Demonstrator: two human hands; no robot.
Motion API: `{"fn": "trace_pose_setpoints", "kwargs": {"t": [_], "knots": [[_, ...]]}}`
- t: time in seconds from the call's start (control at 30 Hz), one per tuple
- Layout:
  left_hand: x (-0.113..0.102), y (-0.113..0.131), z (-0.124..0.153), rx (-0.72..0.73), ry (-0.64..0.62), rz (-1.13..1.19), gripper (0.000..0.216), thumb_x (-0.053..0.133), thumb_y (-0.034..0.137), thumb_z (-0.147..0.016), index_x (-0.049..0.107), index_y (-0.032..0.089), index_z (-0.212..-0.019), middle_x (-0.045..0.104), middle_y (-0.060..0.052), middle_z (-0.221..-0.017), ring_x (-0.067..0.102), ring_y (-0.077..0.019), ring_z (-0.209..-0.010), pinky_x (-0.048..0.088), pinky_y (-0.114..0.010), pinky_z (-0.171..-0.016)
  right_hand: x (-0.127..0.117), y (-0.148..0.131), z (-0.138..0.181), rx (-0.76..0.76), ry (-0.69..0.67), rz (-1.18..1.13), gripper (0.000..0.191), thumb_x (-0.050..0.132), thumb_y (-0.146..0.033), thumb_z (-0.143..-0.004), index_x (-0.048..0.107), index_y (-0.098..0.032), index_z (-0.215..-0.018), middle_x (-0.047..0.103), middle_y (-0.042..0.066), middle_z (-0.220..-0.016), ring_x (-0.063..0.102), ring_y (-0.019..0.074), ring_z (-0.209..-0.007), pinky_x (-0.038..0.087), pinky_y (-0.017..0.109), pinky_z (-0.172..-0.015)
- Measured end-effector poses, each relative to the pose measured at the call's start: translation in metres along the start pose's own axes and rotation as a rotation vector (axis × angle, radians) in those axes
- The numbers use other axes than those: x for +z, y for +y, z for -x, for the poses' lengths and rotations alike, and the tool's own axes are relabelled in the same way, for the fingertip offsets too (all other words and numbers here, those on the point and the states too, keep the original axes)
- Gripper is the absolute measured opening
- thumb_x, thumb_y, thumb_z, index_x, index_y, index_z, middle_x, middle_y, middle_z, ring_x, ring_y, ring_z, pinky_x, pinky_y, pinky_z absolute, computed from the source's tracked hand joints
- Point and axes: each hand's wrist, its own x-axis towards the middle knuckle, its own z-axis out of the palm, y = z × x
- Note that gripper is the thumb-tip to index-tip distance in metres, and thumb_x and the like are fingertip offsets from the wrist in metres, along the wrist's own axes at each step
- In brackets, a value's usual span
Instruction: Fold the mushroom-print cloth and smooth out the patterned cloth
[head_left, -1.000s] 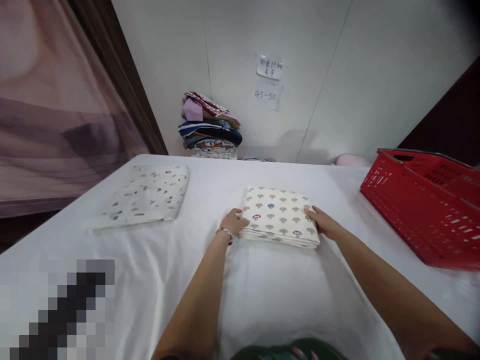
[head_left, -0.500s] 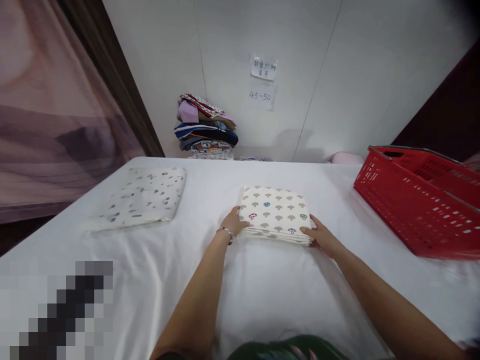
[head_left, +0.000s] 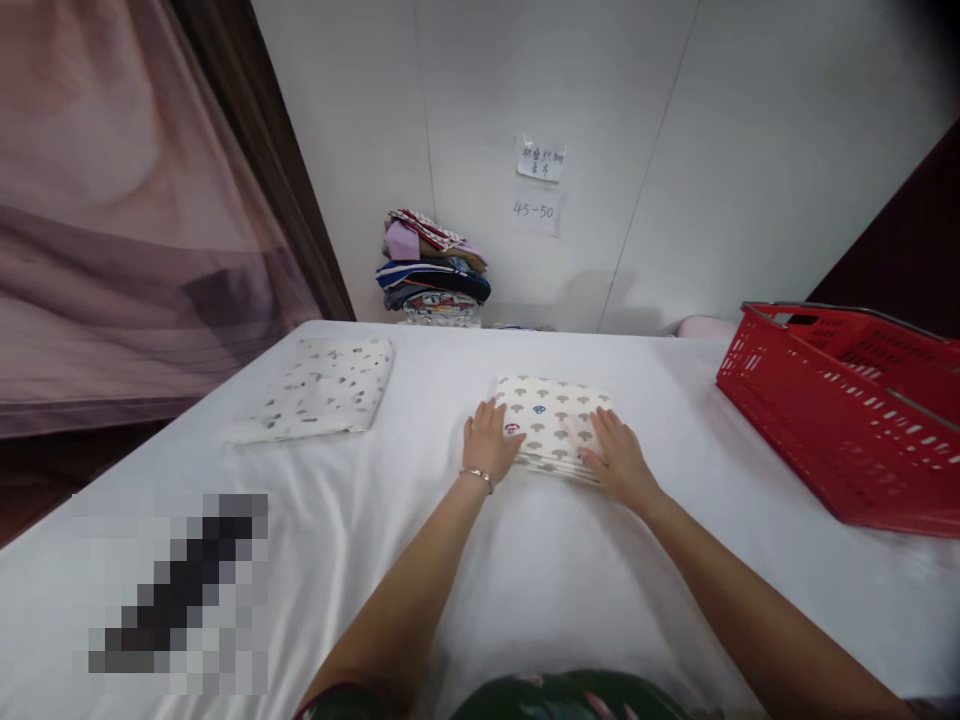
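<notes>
A folded white cloth [head_left: 555,420] with a mushroom print lies flat near the middle of the white-covered table [head_left: 540,580]. Its folded layers show along the near edge. My left hand [head_left: 489,440], with a bracelet at the wrist, rests on the cloth's left side, fingers stretched out and apart. On the opposite side my right hand [head_left: 621,458] lies on the right part of the cloth, its fingers extended too. Farther left on the table is another folded white cloth [head_left: 326,388] with a grey leaf-like print; neither hand touches it.
A red plastic basket [head_left: 832,430] with a metal handle stands at the right. Beyond the table's far edge, a pile of folded fabrics [head_left: 435,270] sits by the wall. A pixelated dark patch covers the near left. A pinkish curtain [head_left: 135,250] hangs at the left.
Both hands have moved from holding the mushroom-print cloth's side edges to lying on top of it with fingers stretched. The whole view has shifted slightly.
</notes>
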Motion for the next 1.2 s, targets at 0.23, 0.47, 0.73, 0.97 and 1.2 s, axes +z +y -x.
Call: {"fn": "trace_pose_setpoints", "kwargs": {"t": [0.23,0.47,0.73,0.97,1.2], "knots": [[0.025,-0.004,0.022,0.293,-0.154,-0.151,0.067,0.033,0.061,-0.083,0.034,0.020,-0.136,0.031,-0.007,-0.144,0.020,-0.0260,-0.135,0.013,-0.050,-0.109,0.034,-0.009,0.015,-0.122,-0.129,0.135,0.060,0.030,-0.052,-0.089,0.032,-0.018,-0.138,0.030,0.010,-0.144,0.021,0.0252,-0.134,0.015,0.048,-0.107],[0.019,-0.009,0.023,0.331,-0.146,-0.117,0.059,0.041,0.053,-0.084,0.037,0.021,-0.134,0.033,-0.006,-0.143,0.022,-0.0258,-0.134,0.018,-0.050,-0.108,0.027,-0.005,0.014,-0.121,-0.137,0.101,0.056,0.034,-0.050,-0.088,0.038,-0.019,-0.135,0.034,0.010,-0.142,0.024,0.0252,-0.133,0.017,0.047,-0.106],[0.015,-0.021,0.038,0.285,-0.050,0.049,0.030,0.048,0.034,-0.086,0.056,0.027,-0.115,0.052,-0.001,-0.130,0.038,-0.0204,-0.125,0.027,-0.044,-0.104,0.021,0.005,0.041,-0.129,-0.015,0.005,0.041,0.036,-0.037,-0.091,0.047,-0.022,-0.127,0.039,0.006,-0.139,0.029,0.0213,-0.130,0.021,0.044,-0.105],[0.017,-0.002,0.040,0.276,0.126,0.098,0.019,0.054,0.029,-0.083,0.064,0.026,-0.099,0.065,-0.002,-0.105,0.053,-0.0185,-0.103,0.033,-0.040,-0.097,0.016,-0.013,0.024,-0.161,0.095,-0.120,0.028,0.042,-0.034,-0.089,0.061,-0.023,-0.107,0.059,0.005,-0.117,0.044,0.0218,-0.118,0.025,0.043,-0.100],[0.021,0.018,0.029,0.277,0.089,0.081,0.021,0.050,0.030,-0.086,0.065,0.026,-0.100,0.064,-0.002,-0.095,0.053,-0.0185,-0.093,0.037,-0.036,-0.087,0.018,-0.034,0.006,-0.083,0.085,-0.185,0.022,0.046,-0.029,-0.087,0.067,-0.022,-0.091,0.063,0.004,-0.092,0.052,0.0188,-0.088,0.035,0.034,-0.084]]}}
